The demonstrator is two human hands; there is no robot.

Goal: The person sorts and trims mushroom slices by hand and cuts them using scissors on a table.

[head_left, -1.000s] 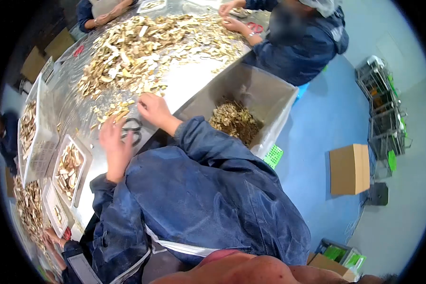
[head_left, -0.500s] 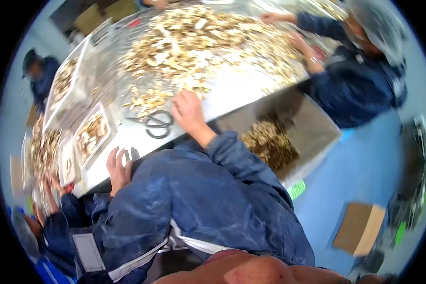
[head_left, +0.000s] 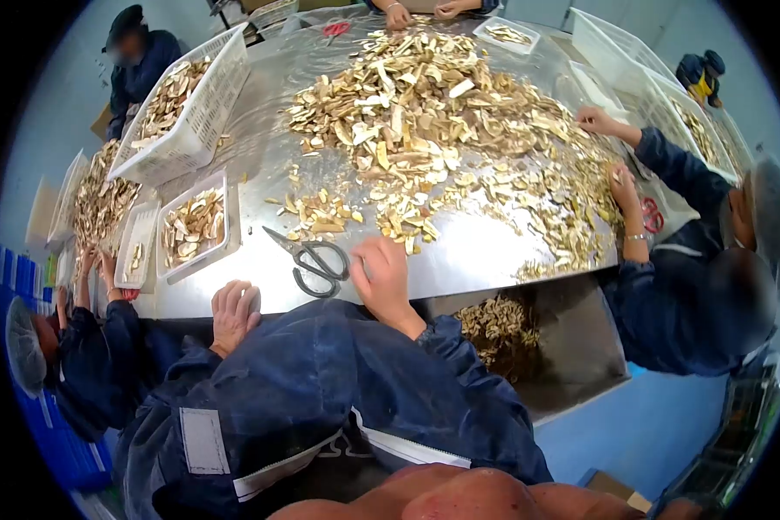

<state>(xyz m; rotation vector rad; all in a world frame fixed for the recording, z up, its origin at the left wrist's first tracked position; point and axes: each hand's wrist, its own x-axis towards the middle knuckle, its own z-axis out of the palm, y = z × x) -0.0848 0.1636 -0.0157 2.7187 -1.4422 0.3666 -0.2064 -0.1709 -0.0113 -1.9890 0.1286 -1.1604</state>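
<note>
My left hand (head_left: 234,314) rests at the near table edge, fingers loosely bent and nothing visible in them. Beside the black-handled scissors (head_left: 298,250), my right hand (head_left: 380,277) lies on the metal table with curled fingers; whatever is under its fingertips is hidden. The scissors lie flat, blades slightly apart, pointing away to the left. Just beyond both hands are small heaps of sliced dried mushrooms (head_left: 321,215), in front of a large mushroom pile (head_left: 425,113). A small white tray (head_left: 225,227) of slices stands left of the scissors.
A white perforated crate (head_left: 201,130) stands at left, beside a narrow tray (head_left: 130,273). Below the table edge at right is a grey bin (head_left: 585,334) holding mushroom pieces. Co-workers' hands (head_left: 600,121) work at the right, far and left sides. Red scissors (head_left: 334,31) lie at the back.
The view has turned toward the right and sharpened. My right hand has drawn back from the mushroom pieces toward the table edge, and my left hand's fingers have come closer together.
</note>
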